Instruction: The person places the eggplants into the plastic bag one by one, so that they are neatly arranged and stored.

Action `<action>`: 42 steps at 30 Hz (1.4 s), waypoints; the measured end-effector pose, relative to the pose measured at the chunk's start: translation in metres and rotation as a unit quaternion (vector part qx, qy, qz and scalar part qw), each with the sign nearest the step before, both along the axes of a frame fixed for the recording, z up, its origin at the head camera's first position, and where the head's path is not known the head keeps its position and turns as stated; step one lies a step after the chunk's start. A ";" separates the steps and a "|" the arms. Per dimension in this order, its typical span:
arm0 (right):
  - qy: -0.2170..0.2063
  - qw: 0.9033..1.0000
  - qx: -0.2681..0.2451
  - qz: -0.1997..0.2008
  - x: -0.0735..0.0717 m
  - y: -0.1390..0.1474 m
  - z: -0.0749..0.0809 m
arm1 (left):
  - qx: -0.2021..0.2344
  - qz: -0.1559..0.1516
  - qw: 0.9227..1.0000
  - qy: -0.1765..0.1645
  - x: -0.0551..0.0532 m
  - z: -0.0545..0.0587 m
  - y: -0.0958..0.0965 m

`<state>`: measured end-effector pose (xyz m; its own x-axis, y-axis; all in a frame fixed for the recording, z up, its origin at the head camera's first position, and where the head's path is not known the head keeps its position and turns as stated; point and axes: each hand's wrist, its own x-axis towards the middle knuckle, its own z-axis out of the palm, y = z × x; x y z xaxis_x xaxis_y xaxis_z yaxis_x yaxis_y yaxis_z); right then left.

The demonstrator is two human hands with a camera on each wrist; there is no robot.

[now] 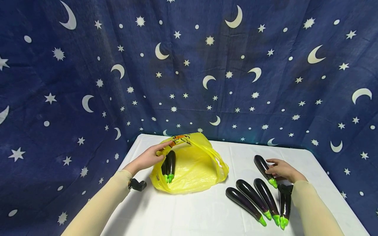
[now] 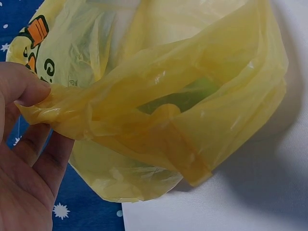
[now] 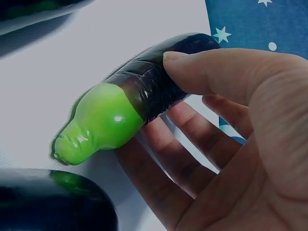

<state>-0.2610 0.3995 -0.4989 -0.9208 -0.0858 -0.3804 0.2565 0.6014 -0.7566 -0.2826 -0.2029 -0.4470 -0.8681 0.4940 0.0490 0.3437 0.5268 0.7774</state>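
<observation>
My left hand pinches the rim of a yellow plastic bag between thumb and fingers, and the bag's mouth stands open towards me. Two dark eggplants with green stem ends lie inside the bag at its left. At the right of the table, my right hand grips an eggplant with the thumb on top and the fingers along its side. That eggplant appears to lie on the white cloth. Its green cap points towards the near side.
Several more eggplants lie side by side on the white tabletop, nearer to me than the right hand. Behind the table hangs a dark blue curtain with moons and stars. Dark devices sit at both wrists.
</observation>
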 end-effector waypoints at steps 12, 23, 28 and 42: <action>0.002 1.000 -0.008 0.002 0.000 -0.002 0.001 | 0.006 -0.004 1.000 0.000 0.000 0.000 0.001; 0.002 1.000 -0.017 -0.004 -0.001 -0.006 0.001 | 0.009 -0.008 1.000 0.002 0.000 -0.001 0.001; 0.003 1.000 -0.017 -0.006 -0.001 -0.007 0.000 | 0.010 -0.010 1.000 0.006 0.000 -0.001 0.001; 0.007 1.000 -0.017 -0.002 -0.001 -0.007 -0.002 | 0.003 -0.009 1.000 0.006 0.001 0.001 0.002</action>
